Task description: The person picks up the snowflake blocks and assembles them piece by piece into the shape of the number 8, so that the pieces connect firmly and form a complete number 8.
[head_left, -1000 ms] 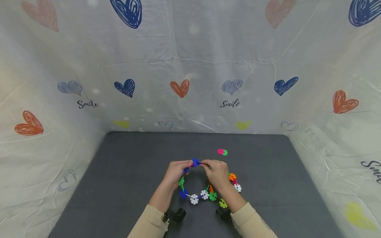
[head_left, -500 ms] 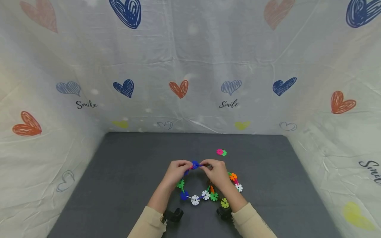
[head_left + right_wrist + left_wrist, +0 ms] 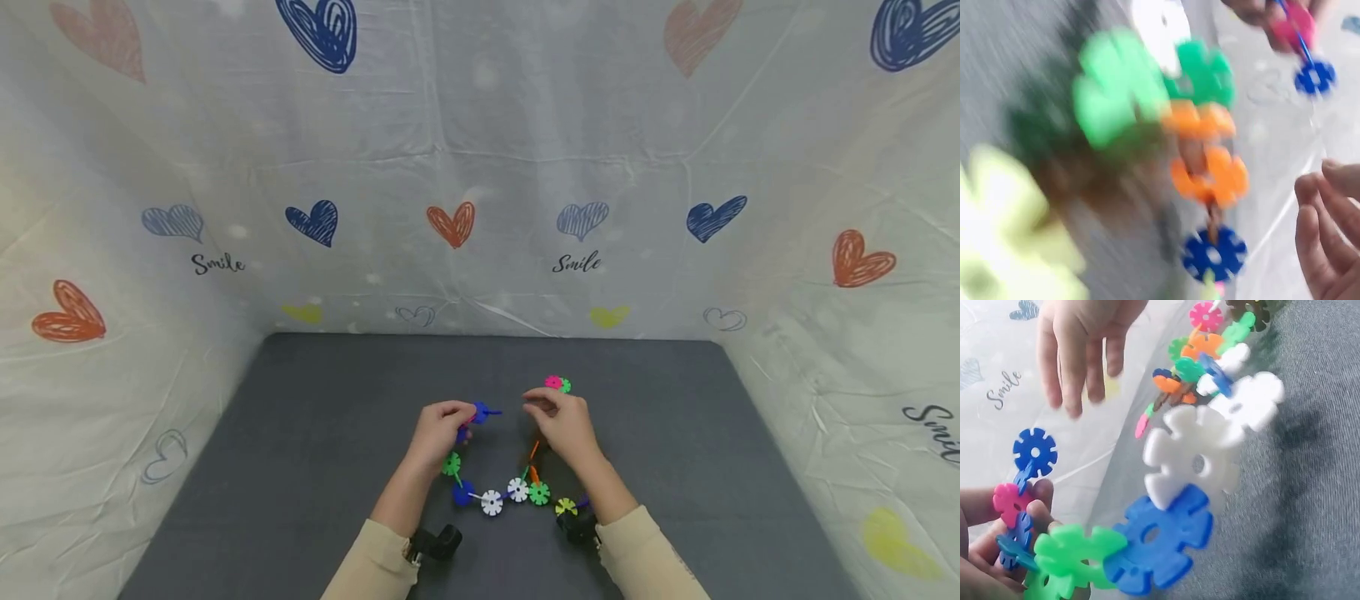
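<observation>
A chain of notched plastic snowflake discs curves between the hands, with a white disc (image 3: 492, 503) at its near bend. My left hand (image 3: 438, 435) pinches the chain's left end at a pink disc (image 3: 1012, 505). Beyond those fingers a blue disc (image 3: 1035, 452) sticks out free. My right hand (image 3: 566, 425) is raised to the right, apart from that blue end, its fingers loosely bent around nothing. Just behind its fingertips in the head view lies a joined pink-and-green disc pair (image 3: 553, 382), partly covered. The right wrist view is blurred, with orange discs (image 3: 1210, 178) beside the hand.
More of the chain, including a yellow disc (image 3: 566, 506), lies under the right forearm, partly hidden. A dark grey table (image 3: 337, 400) bears everything. Pale curtains (image 3: 495, 183) printed with hearts enclose its back and sides. Black wrist cameras (image 3: 442, 542) hang close above the table.
My right hand has let go of the blue end disc and moved right and away toward the pink-and-green pair. The left hand has shifted slightly left, still pinching the chain.
</observation>
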A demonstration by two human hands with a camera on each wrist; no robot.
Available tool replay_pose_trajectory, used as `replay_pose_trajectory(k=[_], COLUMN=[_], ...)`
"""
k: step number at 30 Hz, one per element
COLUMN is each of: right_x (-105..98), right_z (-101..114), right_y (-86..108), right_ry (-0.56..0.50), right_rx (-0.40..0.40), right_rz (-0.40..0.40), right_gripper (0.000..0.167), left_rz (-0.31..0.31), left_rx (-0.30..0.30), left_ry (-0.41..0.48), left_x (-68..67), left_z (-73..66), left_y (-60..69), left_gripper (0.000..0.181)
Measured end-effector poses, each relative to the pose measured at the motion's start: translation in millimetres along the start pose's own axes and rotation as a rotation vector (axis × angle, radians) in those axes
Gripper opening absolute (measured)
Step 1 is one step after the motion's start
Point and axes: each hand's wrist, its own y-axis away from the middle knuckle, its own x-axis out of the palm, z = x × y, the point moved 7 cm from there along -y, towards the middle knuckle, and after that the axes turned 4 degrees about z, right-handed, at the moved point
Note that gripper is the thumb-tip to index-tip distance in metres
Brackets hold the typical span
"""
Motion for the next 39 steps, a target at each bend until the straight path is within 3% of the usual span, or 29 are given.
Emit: replay_pose_trajectory(k=[3, 8, 12, 16, 22, 27, 31, 34, 39], right_x=[-16.2, -29.4, -26.2, -18.9, -12.5, -16.0, -24.8, -27.0, -14.7], right_z=[-14.8, -43.2, -61.2, -78.5, -90.0, -81.1, -65.1, -50.3, -24.4], right_y=[-13.9, -35.4, -43.2, -42.1, -39.9, -40.9, -41.5, -39.7, -26.9], right_ry=[0.052, 0.224, 0.343, 0.459, 0.539, 0.554, 0.535, 0.431, 0.171], right_rx=[0.112, 0.294, 0.372, 0.426, 0.392, 0.265, 0.150, 0.129, 0.157], right_rz=[0.008, 0.114, 0.186, 0.224, 0.198, 0.106, 0.002, -0.029, 0.005], right_gripper=[0.016, 0.023, 0.028, 0.036, 0.036, 0.021, 0.020, 0.023, 0.022], left_rz=[-0.040, -0.054, -0.042, 0.007, 0.049, 0.065, 0.065, 0.046, 0.014], left_rx=[-0.032, -0.063, -0.072, -0.088, -0.109, -0.104, -0.100, -0.091, -0.089], left_ry=[0.074, 0.173, 0.163, 0.106, 0.050, 0.033, 0.031, 0.040, 0.067], left_x=[-5.0, -10.0, -14.2, -13.9, -11.3, -9.2, -6.9, -6.6, -6.4], left_z=[5.9, 14.7, 16.5, 16.0, 18.2, 20.1, 19.8, 19.1, 18.9], left_y=[-1.9, -3.5, -2.2, -1.0, 0.3, -0.7, -2.8, -4.3, -5.8], left_gripper=[0.023, 0.021, 0.023, 0.031, 0.038, 0.040, 0.035, 0.030, 0.027])
